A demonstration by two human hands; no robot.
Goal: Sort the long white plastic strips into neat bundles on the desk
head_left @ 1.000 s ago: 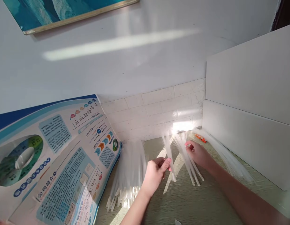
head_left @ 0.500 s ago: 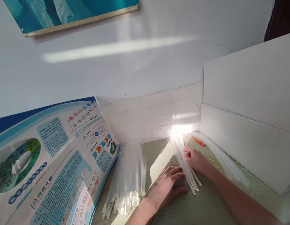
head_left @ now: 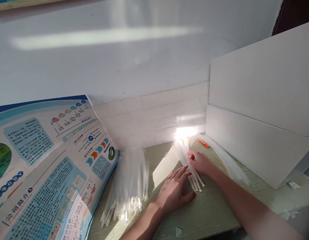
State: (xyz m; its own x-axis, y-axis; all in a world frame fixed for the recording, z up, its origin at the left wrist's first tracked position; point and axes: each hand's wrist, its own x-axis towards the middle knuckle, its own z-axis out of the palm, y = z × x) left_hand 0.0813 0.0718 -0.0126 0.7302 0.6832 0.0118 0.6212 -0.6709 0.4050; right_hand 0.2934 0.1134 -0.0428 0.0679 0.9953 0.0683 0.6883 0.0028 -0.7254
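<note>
Two bare hands at a wood-grain desk [head_left: 214,213], both on or beside one small bunch of white cable ties [head_left: 193,176]. Left hand [head_left: 173,193] flat and open, palm down, fingers spread, just left of the bunch and holding nothing, thumb close to the tie ends. Right hand [head_left: 200,163] curled over the upper part of the bunch, fingertips [head_left: 189,155] on the ties; firm grip or mere pressing, impossible to tell. Two more groups of ties: one large fanned pile [head_left: 127,188] to the left, apart from both hands, and one long thin spray [head_left: 226,160] to the right, along the foot of the lower of two white panels [head_left: 251,146]. One small orange item [head_left: 203,144], too small to name, at the far edge beyond the right hand. One curved printed poster [head_left: 52,166] at far left, touching the pile. At least three small pale scraps [head_left: 293,185] on the near and right parts of the desk.
</note>
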